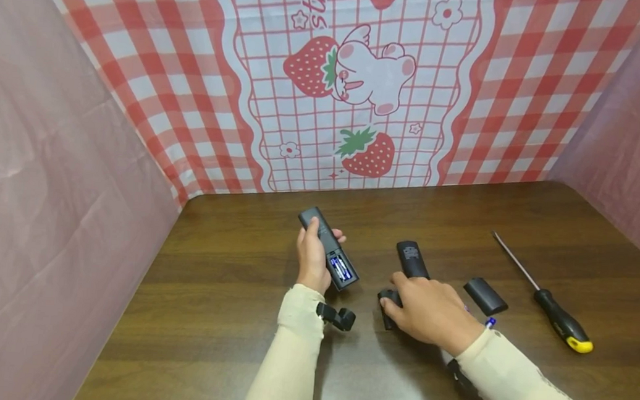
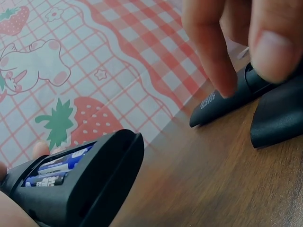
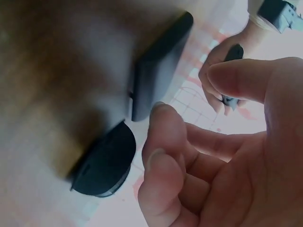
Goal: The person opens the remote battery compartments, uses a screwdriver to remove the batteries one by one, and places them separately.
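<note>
My left hand (image 1: 311, 260) grips a black remote control (image 1: 325, 236), its battery compartment uncovered. Two blue-and-white batteries (image 1: 341, 268) lie side by side inside it. Over the table, my right hand (image 1: 429, 307) reaches above a black battery cover (image 1: 388, 316) and a second black remote (image 1: 413, 260), which it partly hides. In the right wrist view its fingers (image 3: 165, 137) bend loosely with nothing between them and the thumb. The left wrist view shows the second remote (image 2: 220, 105) and the cover (image 2: 279, 116) beneath those fingertips.
Right of my right hand lies another black cover (image 1: 486, 296). Farther right is a screwdriver (image 1: 559, 319) with a black-and-yellow handle. A small blue-ended item (image 1: 490, 323) shows beside my right wrist. A checked strawberry cloth (image 1: 372, 86) hangs behind the wooden table (image 1: 226, 268).
</note>
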`<move>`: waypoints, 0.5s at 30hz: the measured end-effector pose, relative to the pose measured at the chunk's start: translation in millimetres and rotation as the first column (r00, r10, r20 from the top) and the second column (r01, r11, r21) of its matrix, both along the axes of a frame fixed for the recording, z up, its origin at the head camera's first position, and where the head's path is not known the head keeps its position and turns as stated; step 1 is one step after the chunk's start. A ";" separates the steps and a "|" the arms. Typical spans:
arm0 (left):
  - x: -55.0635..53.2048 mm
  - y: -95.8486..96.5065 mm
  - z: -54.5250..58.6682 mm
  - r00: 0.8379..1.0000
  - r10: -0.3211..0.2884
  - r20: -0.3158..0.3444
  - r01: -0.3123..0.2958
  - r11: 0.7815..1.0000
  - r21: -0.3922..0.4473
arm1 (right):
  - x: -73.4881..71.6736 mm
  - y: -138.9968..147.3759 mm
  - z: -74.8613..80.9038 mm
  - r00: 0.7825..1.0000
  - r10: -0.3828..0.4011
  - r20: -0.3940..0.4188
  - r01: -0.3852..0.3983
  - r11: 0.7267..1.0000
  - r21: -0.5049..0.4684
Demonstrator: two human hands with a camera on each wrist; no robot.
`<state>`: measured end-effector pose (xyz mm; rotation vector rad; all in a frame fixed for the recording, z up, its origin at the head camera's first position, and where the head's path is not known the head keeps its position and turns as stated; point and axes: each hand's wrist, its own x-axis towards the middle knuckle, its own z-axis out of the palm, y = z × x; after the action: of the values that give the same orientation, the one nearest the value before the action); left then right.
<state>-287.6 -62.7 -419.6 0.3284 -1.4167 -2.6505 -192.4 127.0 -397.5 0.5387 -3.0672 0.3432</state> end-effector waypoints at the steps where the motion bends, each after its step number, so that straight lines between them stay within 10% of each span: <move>1: -0.1 0.0 -0.1 1.000 0.000 -0.003 0.000 1.000 0.000 | -0.6 0.7 0.9 1.000 -0.002 -0.004 0.002 1.000 -0.001; 15: -0.8 0.3 -0.9 1.000 -0.002 -0.026 0.002 1.000 0.002 | -4.6 15.1 15.5 0.999 -0.032 0.038 0.033 0.999 -0.022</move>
<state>-288.4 -62.4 -420.6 0.2917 -1.4076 -2.6481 -197.0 142.1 -382.0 0.4860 -3.0998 0.3911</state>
